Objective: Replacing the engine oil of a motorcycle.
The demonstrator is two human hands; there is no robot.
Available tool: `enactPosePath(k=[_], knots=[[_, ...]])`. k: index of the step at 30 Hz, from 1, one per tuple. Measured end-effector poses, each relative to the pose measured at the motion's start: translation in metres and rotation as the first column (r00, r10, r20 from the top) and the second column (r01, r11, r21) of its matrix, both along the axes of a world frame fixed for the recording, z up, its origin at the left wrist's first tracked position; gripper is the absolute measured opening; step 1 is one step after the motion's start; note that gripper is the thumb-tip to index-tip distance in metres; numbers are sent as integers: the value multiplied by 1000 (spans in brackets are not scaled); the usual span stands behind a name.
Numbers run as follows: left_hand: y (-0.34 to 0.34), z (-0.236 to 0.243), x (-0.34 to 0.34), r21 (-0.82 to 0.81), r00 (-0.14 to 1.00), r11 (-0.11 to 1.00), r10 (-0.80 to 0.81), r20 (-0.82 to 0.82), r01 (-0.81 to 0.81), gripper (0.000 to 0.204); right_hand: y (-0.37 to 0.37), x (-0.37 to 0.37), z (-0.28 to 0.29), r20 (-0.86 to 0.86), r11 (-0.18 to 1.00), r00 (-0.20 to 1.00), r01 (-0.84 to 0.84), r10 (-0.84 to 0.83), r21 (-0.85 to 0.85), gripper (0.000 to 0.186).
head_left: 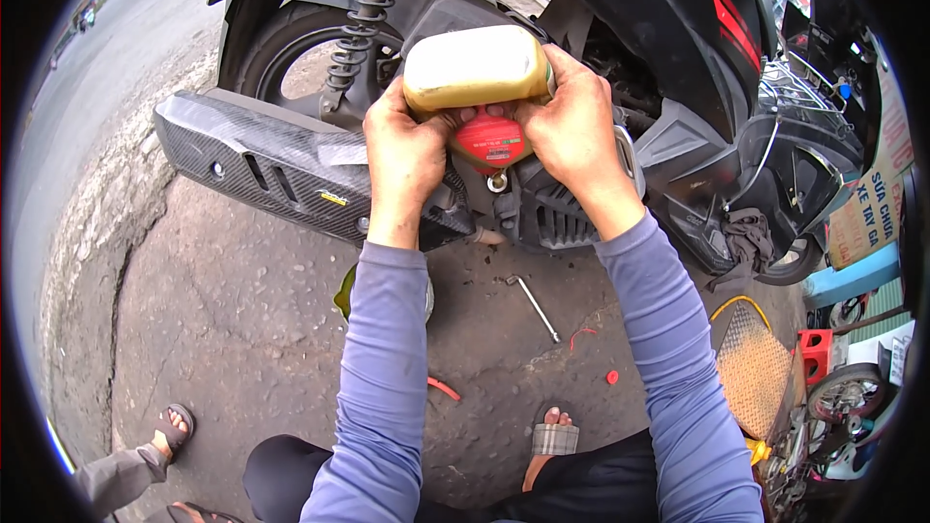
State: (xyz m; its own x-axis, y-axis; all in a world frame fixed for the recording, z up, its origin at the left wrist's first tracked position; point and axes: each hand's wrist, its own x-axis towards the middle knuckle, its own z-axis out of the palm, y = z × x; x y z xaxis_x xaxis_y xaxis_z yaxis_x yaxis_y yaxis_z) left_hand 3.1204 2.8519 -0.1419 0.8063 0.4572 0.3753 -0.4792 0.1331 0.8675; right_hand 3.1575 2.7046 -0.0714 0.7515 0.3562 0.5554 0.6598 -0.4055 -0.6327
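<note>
My left hand point(402, 150) and my right hand point(576, 126) both grip a yellow plastic bottle point(475, 68) from its two sides, fingers closed around it. The bottle's broad pale base faces up toward me. Between my thumbs and beneath the base shows a red tapering part point(492, 140) with a printed label; I cannot tell whether it belongs to the bottle. The bottle's mouth is hidden. Just below the red part is a round shiny metal fitting point(497, 181) on a black motor scooter point(659, 0), beside its finned engine cover.
A dark patterned exhaust cover point(262, 169) juts left. On the ground lie a metal wrench point(536, 310), a red cap point(612, 377) and a red strip point(444, 388). A container of greenish liquid point(344, 292) sits partly behind my left forearm. Another person's sandalled foot point(175, 426) is at lower left.
</note>
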Motion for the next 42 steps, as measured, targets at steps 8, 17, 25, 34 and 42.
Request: enactPosePath(k=[8,17,25,34,42], knots=[[-1,0,3,1,999,999,35,-13,-35,31,3,3,-5,80,995,996,-41,33,96,26],[3,6,0,-57,999,997,-44,13,45,32,1,12,-2,-5,985,994,-111,113,131,28],[7,7,-7,-159,917,918,-321,236,363,85,-5,1,12,-291,848,808,-421,513,323,80],[-7,16,-10,-57,869,880,-454,196,472,123,-11,5,-8,-277,817,784,-453,556,358,129],[9,4,-8,-20,953,955,-295,62,297,72,-18,7,-12,-219,962,939,-273,266,-2,74]])
